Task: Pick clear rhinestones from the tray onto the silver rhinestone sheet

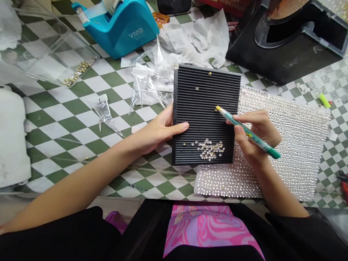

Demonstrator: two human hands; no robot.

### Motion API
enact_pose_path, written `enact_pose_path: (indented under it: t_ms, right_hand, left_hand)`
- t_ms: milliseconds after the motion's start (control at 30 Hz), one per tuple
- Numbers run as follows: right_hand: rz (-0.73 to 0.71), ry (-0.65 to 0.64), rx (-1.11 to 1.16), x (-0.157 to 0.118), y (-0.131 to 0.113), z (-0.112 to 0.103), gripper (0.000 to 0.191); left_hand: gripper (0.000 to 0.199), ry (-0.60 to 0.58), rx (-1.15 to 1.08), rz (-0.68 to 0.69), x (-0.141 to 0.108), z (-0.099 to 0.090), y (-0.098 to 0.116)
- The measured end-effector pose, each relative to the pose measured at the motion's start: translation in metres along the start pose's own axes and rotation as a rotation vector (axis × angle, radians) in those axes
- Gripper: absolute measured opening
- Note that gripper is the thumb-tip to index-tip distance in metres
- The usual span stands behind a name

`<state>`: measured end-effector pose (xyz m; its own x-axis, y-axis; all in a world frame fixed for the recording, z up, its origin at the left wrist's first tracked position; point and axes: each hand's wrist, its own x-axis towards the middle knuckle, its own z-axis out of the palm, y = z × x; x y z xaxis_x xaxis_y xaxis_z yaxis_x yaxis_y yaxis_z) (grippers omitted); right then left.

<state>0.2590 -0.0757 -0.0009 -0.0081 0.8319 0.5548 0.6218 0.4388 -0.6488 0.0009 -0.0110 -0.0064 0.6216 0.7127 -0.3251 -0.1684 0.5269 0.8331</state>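
My left hand grips the left edge of a black ridged tray, its thumb lying on top and the other fingers hidden underneath. A loose heap of clear rhinestones lies toward the tray's near end, with a few single stones farther up. In my right hand is a green pencil, pinched between thumb and fingers. Its yellow tip is over the middle of the tray, close to a small gold-coloured stone; whether they touch I cannot tell. Partly under the tray, to the right, lies a sheet covered in rows of rhinestones.
Behind the tray stand a blue tape dispenser and a large black dispenser. Crumpled white paper and clear plastic bags lie between them. At left are a clear box holding gold-coloured stones and a white object.
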Motion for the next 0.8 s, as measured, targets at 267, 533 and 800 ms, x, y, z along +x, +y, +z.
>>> enact_pose_path:
  t_ms: [267, 533, 800]
  right_hand:
    - [0.004, -0.01, -0.028, 0.0012, -0.0063, -0.0029, 0.019]
    - [0.001, -0.01, -0.075, 0.0032, -0.008, -0.0017, 0.018]
    - [0.015, 0.005, 0.001, 0.0013, -0.0056, -0.0013, 0.023]
  left_hand:
    - [0.06, 0.004, -0.005, -0.005, -0.0008, 0.0015, 0.0023]
    - [0.061, 0.007, 0.0, -0.005, -0.0006, 0.0, -0.0004]
    - [0.062, -0.005, -0.012, -0.011, -0.0008, -0.0002, 0.0009]
